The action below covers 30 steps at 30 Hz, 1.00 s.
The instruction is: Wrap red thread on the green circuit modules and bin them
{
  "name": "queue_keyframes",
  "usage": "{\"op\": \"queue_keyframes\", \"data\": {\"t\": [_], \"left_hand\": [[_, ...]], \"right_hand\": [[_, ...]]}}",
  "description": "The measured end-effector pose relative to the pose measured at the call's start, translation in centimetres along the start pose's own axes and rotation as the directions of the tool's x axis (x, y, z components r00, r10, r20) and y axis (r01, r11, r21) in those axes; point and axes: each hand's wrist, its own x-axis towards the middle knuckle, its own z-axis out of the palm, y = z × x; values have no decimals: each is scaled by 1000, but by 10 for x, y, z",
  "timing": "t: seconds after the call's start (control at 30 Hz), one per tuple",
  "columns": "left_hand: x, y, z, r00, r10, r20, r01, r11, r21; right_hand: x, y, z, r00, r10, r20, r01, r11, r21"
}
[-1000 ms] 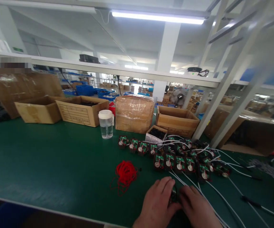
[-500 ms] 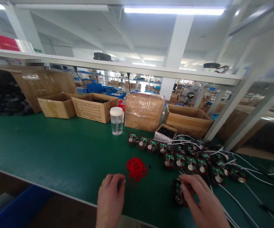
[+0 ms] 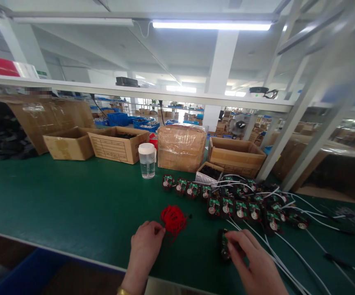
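Observation:
My left hand (image 3: pixel 144 248) rests on the green table (image 3: pixel 57 205) with its fingers pinched at the edge of a tangle of red thread (image 3: pixel 173 218). To its right, my right hand (image 3: pixel 251 262) has its fingers curled on a small black unit with a green circuit board (image 3: pixel 224 246) lying on the table. Beyond both hands, several more such black units with green boards (image 3: pixel 233 205) sit in rows, with white cables (image 3: pixel 288 254) running off to the right.
A clear jug with a white lid (image 3: pixel 147 160) stands mid-table. Behind it are cardboard boxes (image 3: pixel 117 143), a wrapped carton (image 3: pixel 181 147), an open box (image 3: pixel 235 156) and a small white tray of dark parts (image 3: pixel 208 174). A slanted metal frame (image 3: pixel 291 114) rises at right.
My hands have come apart: the left one left the unit and moved left to the red thread. The right one stays on the unit. My view shifted slightly.

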Motion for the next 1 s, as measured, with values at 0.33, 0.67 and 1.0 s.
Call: {"op": "queue_keyframes", "data": {"t": [0.33,0.67,1.0], "left_hand": [[3,40,-42,972,207,111,-157,924,-347],[14,74,-70,902,322,286,-13,684,-730],[8,93,-80,822,480,307,-111,663,-740]], "right_hand": [[2,-11,-8,995,81,-64,-76,994,81],[30,-27,-16,997,78,-6,-75,974,212],[106,-52,16,992,16,129,-80,855,513]]}}
